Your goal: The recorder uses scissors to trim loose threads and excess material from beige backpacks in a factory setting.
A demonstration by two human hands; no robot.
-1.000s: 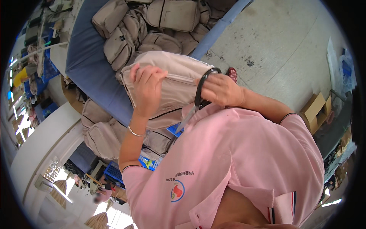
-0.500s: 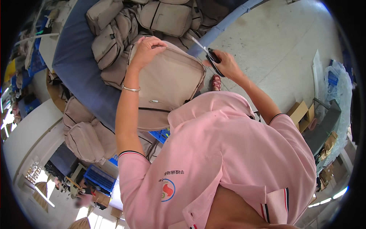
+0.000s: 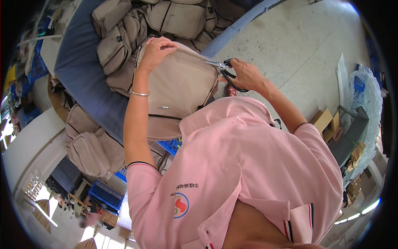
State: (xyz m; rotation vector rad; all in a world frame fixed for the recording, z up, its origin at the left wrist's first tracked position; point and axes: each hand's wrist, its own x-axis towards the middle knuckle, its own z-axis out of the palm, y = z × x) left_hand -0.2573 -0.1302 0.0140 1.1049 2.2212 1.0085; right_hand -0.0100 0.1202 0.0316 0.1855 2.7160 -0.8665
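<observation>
A beige backpack (image 3: 181, 85) lies across the blue-covered surface in front of me, its broad panel facing up and a zipper pull showing near its lower part. At its upper edge, my left hand (image 3: 156, 54) closes its fingers on the fabric. My right hand (image 3: 249, 76) grips black-handled scissors (image 3: 219, 65), with fingers in the handle loops. The handles are spread apart, and the blades point left at the backpack's upper right corner. Whether they touch fabric or a thread, I cannot tell.
Several more beige backpacks (image 3: 176, 18) are heaped beyond on the blue cover (image 3: 89, 62). Others (image 3: 89, 153) lie lower left. A blue crate (image 3: 107, 195) is farther left. To the right are a cardboard box (image 3: 325, 121) and clear plastic wrapping (image 3: 367, 95).
The scissors have swung lower and moved left, their blades now at the backpack's corner instead of raised above it. My left hand keeps its hold on the upper edge.
</observation>
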